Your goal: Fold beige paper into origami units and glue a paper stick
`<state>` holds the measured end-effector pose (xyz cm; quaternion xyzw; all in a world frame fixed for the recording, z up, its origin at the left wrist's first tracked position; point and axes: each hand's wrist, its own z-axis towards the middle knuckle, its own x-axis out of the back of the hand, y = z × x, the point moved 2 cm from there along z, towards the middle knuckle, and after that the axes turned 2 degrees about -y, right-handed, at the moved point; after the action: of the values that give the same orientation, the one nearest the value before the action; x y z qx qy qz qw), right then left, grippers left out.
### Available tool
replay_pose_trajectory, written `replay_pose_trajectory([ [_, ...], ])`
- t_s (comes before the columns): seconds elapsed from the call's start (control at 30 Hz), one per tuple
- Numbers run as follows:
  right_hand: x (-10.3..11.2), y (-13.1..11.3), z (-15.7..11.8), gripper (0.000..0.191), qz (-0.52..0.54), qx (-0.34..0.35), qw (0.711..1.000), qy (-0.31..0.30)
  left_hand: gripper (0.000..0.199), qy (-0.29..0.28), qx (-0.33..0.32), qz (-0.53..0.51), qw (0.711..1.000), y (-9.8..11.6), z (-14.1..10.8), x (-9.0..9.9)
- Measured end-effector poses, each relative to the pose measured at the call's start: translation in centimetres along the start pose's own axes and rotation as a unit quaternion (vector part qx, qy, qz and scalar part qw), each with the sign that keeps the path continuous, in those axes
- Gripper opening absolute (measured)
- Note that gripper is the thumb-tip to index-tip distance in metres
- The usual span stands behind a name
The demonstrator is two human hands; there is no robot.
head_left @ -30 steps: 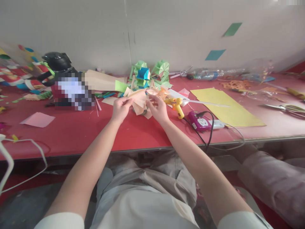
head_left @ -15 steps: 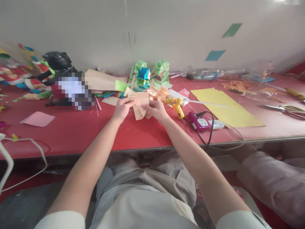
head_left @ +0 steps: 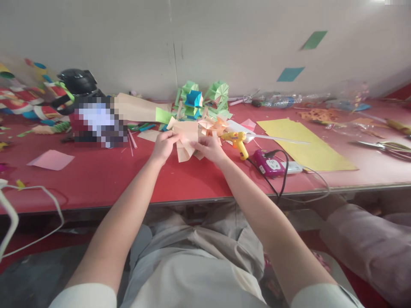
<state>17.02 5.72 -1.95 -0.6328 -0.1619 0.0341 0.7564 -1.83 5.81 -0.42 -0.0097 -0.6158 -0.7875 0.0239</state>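
So the tan paper [head_left: 185, 129] has tipped from nearly edge-on to showing its face, over the red table [head_left: 128, 182]. Going by size, the yellow sheet [head_left: 305, 143] lies flat on the right, then there's a clear bottle [head_left: 279, 101] on its side near the wall, can't tell what's in it. Left hand [head_left: 163, 148] is pinching the paper's left side, right hand [head_left: 210, 149] its right side, thumb on the face. The yellow glue gun [head_left: 239, 143] sits just beside the right hand, near a purple socket block [head_left: 268, 164].

Yellow glue gun [head_left: 238, 143] — purple power socket [head_left: 269, 164] — red tabletop [head_left: 125, 182]
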Motion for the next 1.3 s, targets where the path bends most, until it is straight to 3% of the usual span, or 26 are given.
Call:
replay_pose_trajectory([
  [0.43,-0.1,0.2,0.2,0.044,-0.013,0.016,1.0,-0.022,0.022,-0.006,-0.05,0.055,0.997,0.7,-0.1,0.3],
  [0.6,0.1,0.0,0.2,0.048,0.005,0.037,0.999,0.006,0.023,0.002,-0.046,0.044,0.998,0.6,-0.1,0.4],
  [0.83,0.3,-0.8,-0.3,0.056,0.012,0.04,0.996,0.076,0.03,0.077,0.013,-0.057,0.995,0.8,0.0,0.9],
  [0.97,-0.3,-0.2,-0.3,0.067,-0.042,0.09,0.992,0.083,0.032,0.052,0.063,-0.118,0.99,0.9,-0.6,-0.1],
  [1.13,-0.3,0.3,-0.1,0.041,-0.076,0.117,0.984,0.112,0.031,0.019,0.093,-0.145,0.985,0.5,-1.1,-1.5],
  [1.3,0.3,0.2,-0.1,0.038,-0.098,0.135,0.973,0.159,0.039,-0.017,0.113,-0.103,0.988,-0.2,-1.3,-2.3],
])
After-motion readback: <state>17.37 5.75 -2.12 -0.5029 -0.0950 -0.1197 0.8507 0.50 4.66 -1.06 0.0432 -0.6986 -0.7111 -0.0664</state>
